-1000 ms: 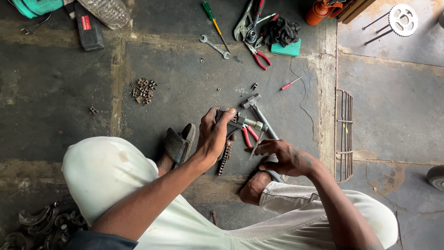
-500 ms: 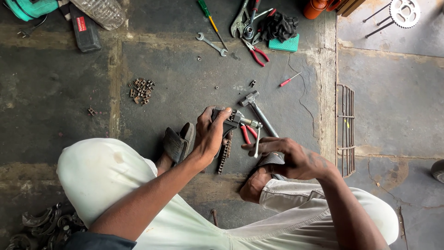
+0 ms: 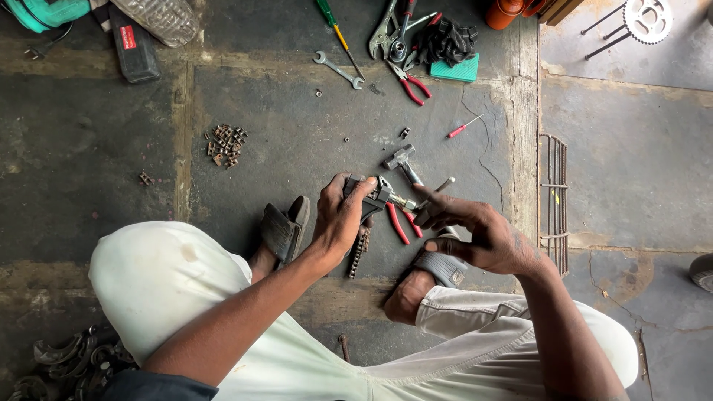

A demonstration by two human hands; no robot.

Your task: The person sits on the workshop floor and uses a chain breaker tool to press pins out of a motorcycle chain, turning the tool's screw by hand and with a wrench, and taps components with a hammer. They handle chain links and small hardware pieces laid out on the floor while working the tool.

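Your left hand [image 3: 340,219] is wrapped tight around the body of a metal chain breaker tool [image 3: 380,197], fingers closed over it, and you hold it above the concrete floor [image 3: 111,171] between your two sandalled feet. A length of roller chain [image 3: 359,252] hangs down from the tool, just below your left palm. Your right hand [image 3: 483,238] reaches in from the right; its thumb and forefinger are pinched together on the tool's threaded screw end, while the other fingers curl loosely. Red-handled pliers [image 3: 399,223] lie on the floor directly under the tool, and a small hammer [image 3: 402,162] lies just beyond, near the tips of your right fingers. Farther out, a small red screwdriver [image 3: 463,128] rests near a crack in the concrete. A heap of loose chain links [image 3: 225,144] sits well apart to the left. At the far edge lie a combination spanner [image 3: 338,70], a green-handled screwdriver [image 3: 338,30] and a second pair of red pliers [image 3: 410,83]. A sprocket [image 3: 648,18] lies in the top right corner.
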